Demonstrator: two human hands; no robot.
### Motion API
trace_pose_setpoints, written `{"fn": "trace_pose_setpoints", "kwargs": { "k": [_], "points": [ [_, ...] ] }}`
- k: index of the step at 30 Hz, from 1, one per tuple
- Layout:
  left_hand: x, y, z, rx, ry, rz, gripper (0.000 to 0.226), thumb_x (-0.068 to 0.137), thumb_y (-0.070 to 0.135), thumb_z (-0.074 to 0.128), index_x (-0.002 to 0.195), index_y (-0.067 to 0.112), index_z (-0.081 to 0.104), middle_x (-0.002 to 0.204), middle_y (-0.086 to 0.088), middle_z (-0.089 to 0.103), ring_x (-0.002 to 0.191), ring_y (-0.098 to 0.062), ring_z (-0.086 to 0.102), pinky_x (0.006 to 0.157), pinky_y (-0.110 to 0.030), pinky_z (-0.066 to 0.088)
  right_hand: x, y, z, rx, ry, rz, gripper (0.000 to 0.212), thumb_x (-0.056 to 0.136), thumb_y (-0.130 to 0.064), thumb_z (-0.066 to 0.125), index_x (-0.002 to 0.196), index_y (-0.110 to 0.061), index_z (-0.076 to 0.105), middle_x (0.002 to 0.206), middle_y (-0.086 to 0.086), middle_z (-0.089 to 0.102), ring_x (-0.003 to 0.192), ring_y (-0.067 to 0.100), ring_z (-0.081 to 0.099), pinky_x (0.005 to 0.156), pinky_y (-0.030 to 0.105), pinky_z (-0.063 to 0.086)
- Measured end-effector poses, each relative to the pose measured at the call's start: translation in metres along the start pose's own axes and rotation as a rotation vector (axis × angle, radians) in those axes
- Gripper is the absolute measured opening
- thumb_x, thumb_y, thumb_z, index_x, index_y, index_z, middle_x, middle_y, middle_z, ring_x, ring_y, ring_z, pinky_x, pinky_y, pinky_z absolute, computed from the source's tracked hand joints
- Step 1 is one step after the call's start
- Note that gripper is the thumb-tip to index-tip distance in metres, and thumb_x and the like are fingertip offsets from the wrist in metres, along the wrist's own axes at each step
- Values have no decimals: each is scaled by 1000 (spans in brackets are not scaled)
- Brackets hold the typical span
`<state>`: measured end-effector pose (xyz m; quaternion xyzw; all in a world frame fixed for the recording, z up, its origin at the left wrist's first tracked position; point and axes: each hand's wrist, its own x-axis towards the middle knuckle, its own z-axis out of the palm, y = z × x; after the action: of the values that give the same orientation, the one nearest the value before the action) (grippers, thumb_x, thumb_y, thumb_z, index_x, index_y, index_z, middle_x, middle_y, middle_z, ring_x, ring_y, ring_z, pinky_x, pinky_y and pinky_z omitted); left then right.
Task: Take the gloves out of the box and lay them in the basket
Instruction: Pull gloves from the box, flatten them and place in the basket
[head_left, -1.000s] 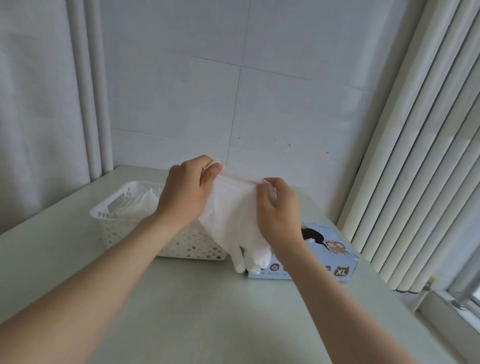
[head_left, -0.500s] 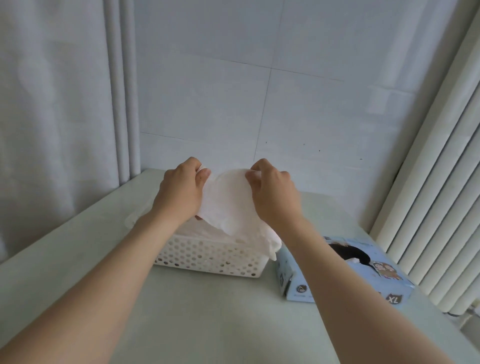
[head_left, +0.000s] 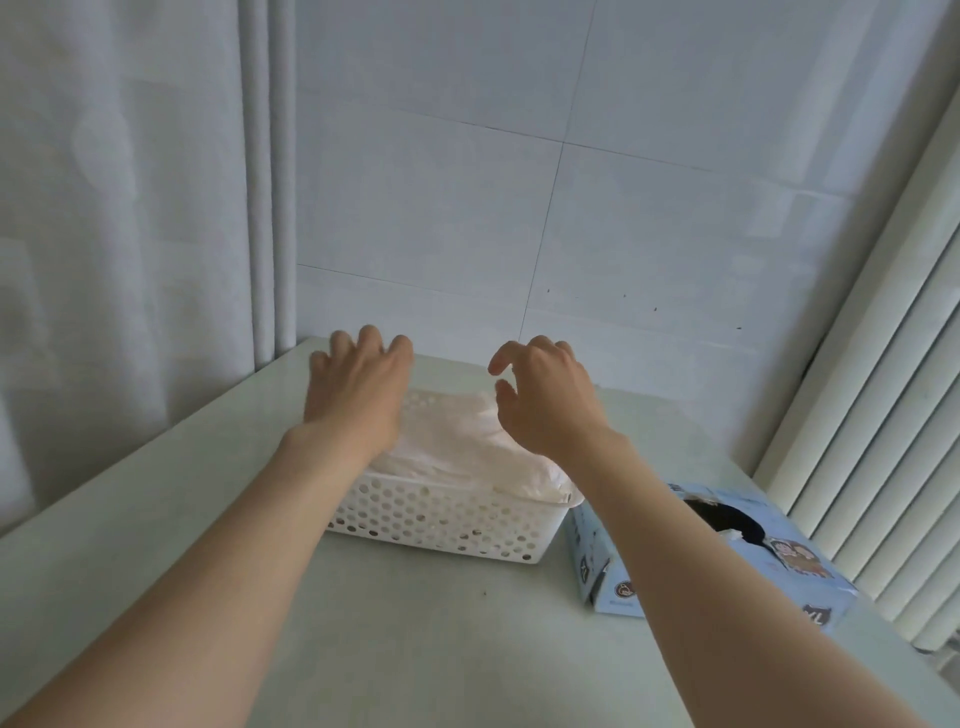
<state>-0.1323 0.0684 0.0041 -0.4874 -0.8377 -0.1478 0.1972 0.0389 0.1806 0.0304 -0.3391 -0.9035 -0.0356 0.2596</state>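
Observation:
A white perforated basket (head_left: 441, 519) stands on the table, filled with a pile of white gloves (head_left: 467, 447) that droops over its right rim. My left hand (head_left: 356, 395) hovers over the basket's left part with fingers spread and holds nothing. My right hand (head_left: 545, 400) is above the basket's right part, fingers loosely bent, also holding nothing. To the right of the basket lies the light blue glove box (head_left: 727, 561), marked XL, with a dark oval opening on top where a bit of white glove shows.
The pale green table (head_left: 415, 623) runs to a tiled wall at the back. A white curtain (head_left: 130, 208) hangs at the left. Vertical blinds (head_left: 883, 389) stand close to the right of the box.
Both hands carried a white glove from the box over to the basket, laid it on the pile and let go. The fingers have spread open.

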Motion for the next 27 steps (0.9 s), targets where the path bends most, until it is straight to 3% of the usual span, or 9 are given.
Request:
{"fn": "trace_pose_setpoints", "kwargs": {
  "k": [4,6,8,10,15,18,20,23,27],
  "points": [
    [-7,20,-15,-311,-313,183,44,107,36,49,150,34,44,153,-2,42,140,-29,39,109,-45,38,-19,-2,-34,78,-430,-13,57,97,-42,71,150,-30,52,143,-1,58,139,21,47,105,34,40],
    [-12,33,-21,-432,-503,201,54,105,40,51,158,38,35,161,2,38,140,-25,45,106,-40,43,-28,1,-40,24,-566,9,72,94,-43,73,157,-36,41,154,-4,49,146,19,40,112,38,39],
    [-16,39,-22,-466,-653,187,63,102,41,53,160,42,30,162,7,37,126,-20,57,95,-36,52,-35,5,-38,45,-582,22,75,93,-41,74,159,-35,40,155,-6,48,147,19,41,114,39,42],
    [-19,42,-22,-476,-717,159,66,97,51,53,159,45,31,160,11,41,123,-16,59,101,-39,53,-39,5,-31,72,-567,18,72,91,-41,76,156,-31,46,152,-4,52,144,20,46,113,42,46],
    [-24,48,-29,-458,-814,163,101,67,84,38,158,42,35,160,13,39,141,-16,46,115,-40,36,-36,4,-13,120,-523,65,52,89,-42,79,136,-21,67,127,1,68,114,20,64,93,35,57],
    [-23,51,-26,-385,-878,150,81,90,70,41,163,38,29,171,12,23,156,-17,25,123,-40,22,-32,1,-5,74,-572,65,36,95,-37,73,126,-19,73,109,3,71,100,21,67,83,31,57],
    [-21,53,-23,-315,-906,152,55,106,50,35,160,37,35,168,7,31,146,-21,38,115,-38,27,-31,-2,-2,54,-609,52,27,100,-32,65,120,-16,74,93,0,65,87,19,63,73,29,52],
    [-20,56,-23,-291,-904,94,46,111,41,25,152,33,45,155,-1,48,123,-21,45,99,-35,29,-31,-3,-2,54,-652,63,30,104,-30,53,84,-10,60,74,1,53,61,17,47,58,28,41],
    [-19,48,-17,-277,-827,75,40,102,36,25,122,24,58,133,-6,60,113,-25,57,94,-41,42,-35,-8,-1,115,-645,94,39,104,-37,43,74,-13,49,77,2,53,63,18,49,60,31,41]
  ]
}}
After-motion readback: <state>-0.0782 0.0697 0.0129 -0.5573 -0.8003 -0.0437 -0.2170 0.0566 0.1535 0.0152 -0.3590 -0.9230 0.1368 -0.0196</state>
